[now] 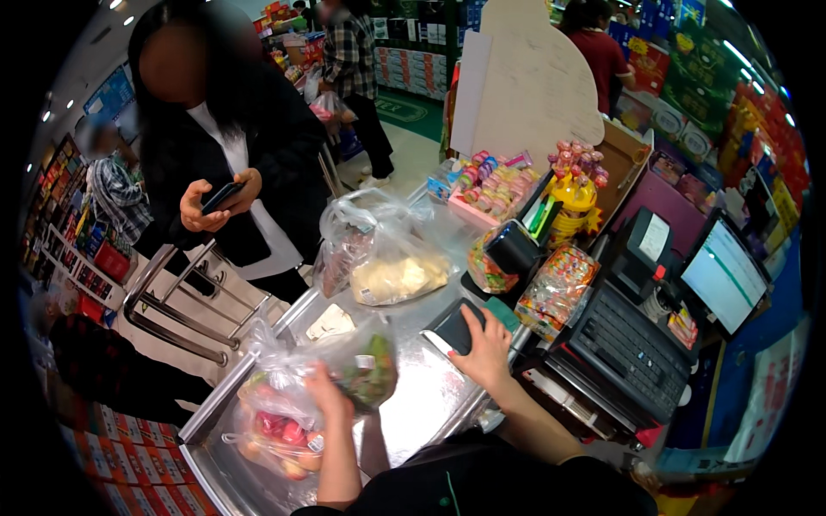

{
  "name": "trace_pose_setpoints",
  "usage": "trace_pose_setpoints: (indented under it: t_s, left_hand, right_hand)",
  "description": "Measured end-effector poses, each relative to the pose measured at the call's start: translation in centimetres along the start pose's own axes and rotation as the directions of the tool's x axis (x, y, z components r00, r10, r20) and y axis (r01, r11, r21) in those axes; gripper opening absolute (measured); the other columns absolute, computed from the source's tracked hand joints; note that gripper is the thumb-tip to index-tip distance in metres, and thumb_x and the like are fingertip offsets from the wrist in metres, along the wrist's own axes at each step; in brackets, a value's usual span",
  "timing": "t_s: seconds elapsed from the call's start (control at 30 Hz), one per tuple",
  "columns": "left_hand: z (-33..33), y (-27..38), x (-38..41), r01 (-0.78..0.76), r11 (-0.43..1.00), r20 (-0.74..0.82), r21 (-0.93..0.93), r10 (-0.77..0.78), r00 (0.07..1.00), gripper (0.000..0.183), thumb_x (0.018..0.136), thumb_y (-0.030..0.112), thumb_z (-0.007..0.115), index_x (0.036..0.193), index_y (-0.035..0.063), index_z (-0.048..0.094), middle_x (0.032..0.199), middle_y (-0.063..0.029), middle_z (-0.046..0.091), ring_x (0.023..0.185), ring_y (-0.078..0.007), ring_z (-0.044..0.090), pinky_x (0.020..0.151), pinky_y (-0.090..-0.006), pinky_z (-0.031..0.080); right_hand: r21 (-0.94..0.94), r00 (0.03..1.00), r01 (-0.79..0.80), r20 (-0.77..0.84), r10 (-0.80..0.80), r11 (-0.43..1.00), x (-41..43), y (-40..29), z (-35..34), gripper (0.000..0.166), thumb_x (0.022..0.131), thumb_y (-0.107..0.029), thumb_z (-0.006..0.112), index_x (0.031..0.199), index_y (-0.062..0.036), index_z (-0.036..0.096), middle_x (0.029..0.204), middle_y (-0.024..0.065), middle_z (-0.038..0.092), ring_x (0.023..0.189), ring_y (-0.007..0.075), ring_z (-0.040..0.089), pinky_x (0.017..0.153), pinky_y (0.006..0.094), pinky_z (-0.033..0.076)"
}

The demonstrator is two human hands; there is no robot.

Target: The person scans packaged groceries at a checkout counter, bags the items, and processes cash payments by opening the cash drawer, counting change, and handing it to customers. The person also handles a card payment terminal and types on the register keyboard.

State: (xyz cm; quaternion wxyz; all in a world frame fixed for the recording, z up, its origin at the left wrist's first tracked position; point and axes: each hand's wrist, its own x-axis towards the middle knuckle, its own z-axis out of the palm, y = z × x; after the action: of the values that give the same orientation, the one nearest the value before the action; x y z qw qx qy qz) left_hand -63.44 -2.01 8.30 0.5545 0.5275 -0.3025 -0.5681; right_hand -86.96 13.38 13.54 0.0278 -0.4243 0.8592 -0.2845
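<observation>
My left hand (329,390) is at a clear plastic bag of green vegetables (371,367), its fingers partly hidden by film and blurred. Beside it lies a clear bag of red and orange round produce (284,429). My right hand (484,345) rests over a black, flat device with a pale edge (452,329), fingers spread on its top; whether it grips it is unclear. Farther back on the metal counter (419,413) stand a clear bag with pale yellow food (403,277) and a tied bag with reddish-brown contents (345,251). A crumpled whitish item (330,322) lies between the bags.
Across the counter a person (226,142) holds a phone (221,198). To the right are a keyboard (623,351), a monitor (726,274), a receipt printer (639,245), a candy box (558,290) and lollipops (571,200). A metal rail (181,309) stands left of the counter.
</observation>
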Motion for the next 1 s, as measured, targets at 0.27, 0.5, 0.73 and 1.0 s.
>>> trace_pose_setpoints:
  t_s: [0.27,0.5,0.73,1.0]
  left_hand:
    - [1.4,6.4,3.6,-0.543,0.425,-0.069,0.725,0.829,0.556,0.056,0.075,0.002,0.06,0.126,0.0031,0.037,0.122,-0.0185,0.04,0.114,-0.0309,0.041,0.097,-0.0399,0.034]
    - [14.7,2.7,8.8,-0.803,0.319,0.625,0.503,0.508,0.593,0.057,0.07,0.014,0.07,0.12,0.0027,0.047,0.124,-0.0198,0.04,0.12,-0.0362,0.036,0.102,-0.0444,0.028]
    - [19.0,-4.6,25.5,-0.483,0.263,0.515,0.835,-0.068,0.854,0.076,0.075,0.054,0.062,0.136,0.0179,0.037,0.141,-0.0174,0.036,0.128,-0.0405,0.033,0.097,-0.0587,0.03]
    - [14.4,-5.2,22.2,-0.591,0.353,0.645,0.725,-0.048,0.763,0.052,0.071,0.034,0.067,0.113,0.0047,0.055,0.103,-0.0233,0.061,0.1,-0.0366,0.058,0.086,-0.0393,0.045]
  right_hand:
    - [0.078,0.997,0.075,-0.016,-0.074,0.994,-0.6,0.9,-0.7,0.082,0.062,-0.029,0.079,0.134,-0.0168,0.042,0.129,0.0191,0.037,0.119,0.0348,0.035,0.099,0.0471,0.022]
    - [0.07,0.998,0.037,0.049,-0.04,0.997,-0.5,0.9,-1.5,0.082,0.063,-0.03,0.078,0.135,-0.0168,0.041,0.131,0.0181,0.034,0.123,0.0342,0.032,0.1,0.0475,0.022]
    - [0.056,0.995,0.086,-0.047,-0.083,0.995,-1.5,3.5,-0.2,0.088,0.056,-0.035,0.079,0.132,-0.0127,0.041,0.132,0.0205,0.036,0.119,0.0387,0.037,0.098,0.0497,0.026]
    - [0.08,0.998,0.066,0.003,-0.066,0.995,-0.7,1.9,0.0,0.086,0.052,-0.029,0.081,0.129,-0.0139,0.046,0.13,0.0208,0.038,0.118,0.0386,0.038,0.096,0.0498,0.027]
